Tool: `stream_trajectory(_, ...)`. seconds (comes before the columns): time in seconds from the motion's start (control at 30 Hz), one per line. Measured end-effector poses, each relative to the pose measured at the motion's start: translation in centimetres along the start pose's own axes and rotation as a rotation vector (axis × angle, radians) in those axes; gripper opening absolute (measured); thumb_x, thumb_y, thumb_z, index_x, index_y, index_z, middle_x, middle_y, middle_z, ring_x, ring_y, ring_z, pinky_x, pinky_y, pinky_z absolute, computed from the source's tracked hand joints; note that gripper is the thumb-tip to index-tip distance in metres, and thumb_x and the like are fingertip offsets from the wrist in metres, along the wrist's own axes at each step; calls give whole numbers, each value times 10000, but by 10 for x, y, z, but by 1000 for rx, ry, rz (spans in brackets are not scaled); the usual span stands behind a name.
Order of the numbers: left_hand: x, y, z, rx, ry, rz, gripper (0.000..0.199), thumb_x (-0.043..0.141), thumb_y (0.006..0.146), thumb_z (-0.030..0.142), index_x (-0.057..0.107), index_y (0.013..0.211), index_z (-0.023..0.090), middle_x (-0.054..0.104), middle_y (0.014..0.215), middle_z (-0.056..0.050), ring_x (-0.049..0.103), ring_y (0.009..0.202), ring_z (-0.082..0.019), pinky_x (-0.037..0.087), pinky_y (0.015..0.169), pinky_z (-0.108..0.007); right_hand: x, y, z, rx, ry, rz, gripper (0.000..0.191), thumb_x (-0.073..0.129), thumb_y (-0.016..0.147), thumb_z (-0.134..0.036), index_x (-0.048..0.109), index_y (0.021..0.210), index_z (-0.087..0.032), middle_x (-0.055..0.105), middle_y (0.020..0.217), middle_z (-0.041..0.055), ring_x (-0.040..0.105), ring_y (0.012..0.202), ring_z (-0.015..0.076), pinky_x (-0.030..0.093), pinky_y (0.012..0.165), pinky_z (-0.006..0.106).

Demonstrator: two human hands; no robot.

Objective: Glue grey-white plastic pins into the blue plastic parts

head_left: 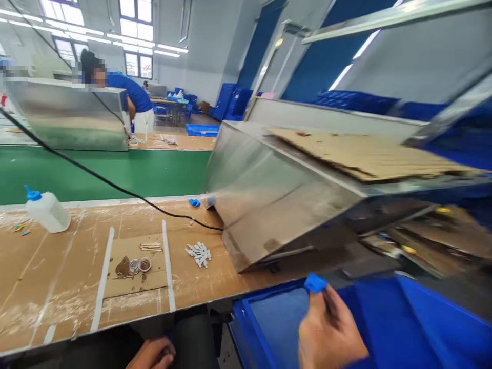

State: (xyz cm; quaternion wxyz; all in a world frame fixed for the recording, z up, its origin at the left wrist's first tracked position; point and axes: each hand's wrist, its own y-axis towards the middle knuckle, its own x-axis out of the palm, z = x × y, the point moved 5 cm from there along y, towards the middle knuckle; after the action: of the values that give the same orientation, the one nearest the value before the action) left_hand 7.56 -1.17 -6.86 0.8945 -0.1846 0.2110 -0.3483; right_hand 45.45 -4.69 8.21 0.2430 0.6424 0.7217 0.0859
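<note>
Over a blue crate point(255, 330) at the lower right, my right hand point(330, 330) pinches a small blue plastic part point(315, 283) between thumb and fingers. My left hand point(154, 354) is low at the bottom edge, by my lap, with its fingers curled; whether anything is inside them is hidden. On the bench, a taped-down cardboard sheet point(148, 294) bears small round clear containers point(145, 264) and several cotton swabs point(150, 247). Right of that sheet lies a pile of small white parts point(199, 254). Another blue part point(194, 203) sits near the bench's back edge.
A slanted metal housing point(284, 189) stands on the right of the bench, with cardboard point(376, 154) on top. A black cable point(115, 182) crosses in front. A white bottle with a blue cap point(48, 211) stands left. Across the green divider point(165, 171), a person in blue point(132, 93) bends over.
</note>
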Motion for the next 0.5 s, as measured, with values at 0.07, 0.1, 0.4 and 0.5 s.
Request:
stream_trajectory(0.07, -11, -22, 35, 175, -28, 74, 366, 482, 953, 522, 694, 1150, 299, 722, 1050, -41, 615, 1031, -238, 449, 994, -338, 5, -64, -9, 178, 115, -373, 586, 738, 766, -575, 703, 1206, -189, 726, 1147, 150, 689, 1001, 330, 554, 862, 434)
stream_trajectory(0.1, -16, -31, 54, 252, -67, 106, 383, 452, 973, 491, 657, 1220, 282, 706, 1032, -55, 621, 962, -217, 456, 967, -326, 14, -97, -17, 262, 222, -632, 574, 760, 745, -571, 703, 1188, -211, 731, 1138, 137, 696, 983, 322, 570, 816, 409)
stream_trajectory(0.4, -49, -51, 115, 391, -362, 262, 339, 574, 934, 409, 646, 1219, 243, 665, 1131, -75, 616, 1004, -228, 473, 937, -331, 61, -231, -85, 857, 725, -1612, 621, 781, 816, -441, 494, 1332, -246, 724, 855, 16, 652, 775, 166, 482, 781, 298)
stream_trajectory(0.5, -50, -48, 99, 330, -515, 234, 301, 657, 880, 414, 654, 1107, 217, 682, 966, -37, 639, 829, -190, 512, 807, -295, 64, -232, -92, 775, 670, -1721, 544, 774, 825, -447, 547, 1266, -225, 707, 815, 0, 611, 735, 135, 430, 705, 247)
